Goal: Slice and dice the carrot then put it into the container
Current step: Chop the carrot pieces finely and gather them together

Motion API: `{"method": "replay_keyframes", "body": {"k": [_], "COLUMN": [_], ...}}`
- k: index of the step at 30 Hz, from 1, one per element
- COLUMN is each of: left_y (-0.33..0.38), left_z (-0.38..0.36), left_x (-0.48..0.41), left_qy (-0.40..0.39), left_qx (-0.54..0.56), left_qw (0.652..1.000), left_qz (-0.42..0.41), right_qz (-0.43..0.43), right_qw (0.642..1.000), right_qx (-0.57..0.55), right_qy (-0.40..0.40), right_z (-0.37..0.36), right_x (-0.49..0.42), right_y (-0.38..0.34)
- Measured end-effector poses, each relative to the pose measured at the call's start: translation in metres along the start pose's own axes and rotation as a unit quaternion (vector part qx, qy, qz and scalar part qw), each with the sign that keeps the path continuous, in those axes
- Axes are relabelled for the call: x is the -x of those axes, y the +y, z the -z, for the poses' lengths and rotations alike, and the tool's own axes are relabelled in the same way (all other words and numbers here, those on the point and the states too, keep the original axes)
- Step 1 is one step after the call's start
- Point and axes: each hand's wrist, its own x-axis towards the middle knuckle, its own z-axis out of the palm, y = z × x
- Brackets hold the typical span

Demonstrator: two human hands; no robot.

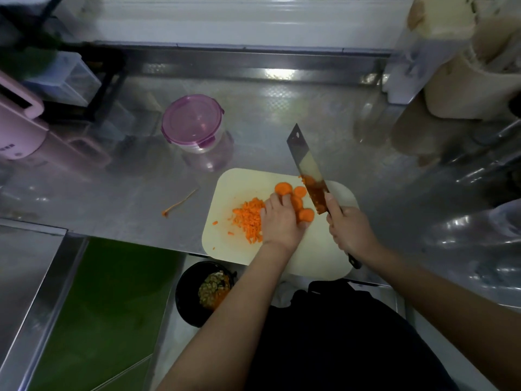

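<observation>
The left hand [282, 221] is pinning the carrot slices [284, 188] with curled fingers on the cutting board [239, 182], right of the diced carrot [249, 218]. The right hand [349, 230] is gripping the knife [307, 170], its blade raised beside the slices. The lidded container [191, 124] is standing on the tabletop [282, 114], far left of the board.

Orange carrot slices [283, 188] beside diced pile [249, 218], purple-lidded container [194, 122] apart
</observation>
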Motion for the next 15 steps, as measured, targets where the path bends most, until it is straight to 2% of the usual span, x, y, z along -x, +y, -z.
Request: {"method": "replay_keyframes", "body": {"k": [8, 15], "left_y": [0.0, -0.001], "left_z": [0.001, 0.005], "left_x": [-0.007, -0.007], "left_qy": [-0.039, -0.063], "left_qx": [0.006, 0.071], "left_qw": [0.999, 0.995], "left_qz": [-0.013, 0.005], "right_qz": [0.012, 0.005], "right_qw": [1.0, 1.0], "right_qx": [0.007, 0.015], "right_qy": [0.018, 0.009], "right_z": [0.001, 0.002], "right_x": [-0.001, -0.003], "right_y": [0.009, 0.016]}}
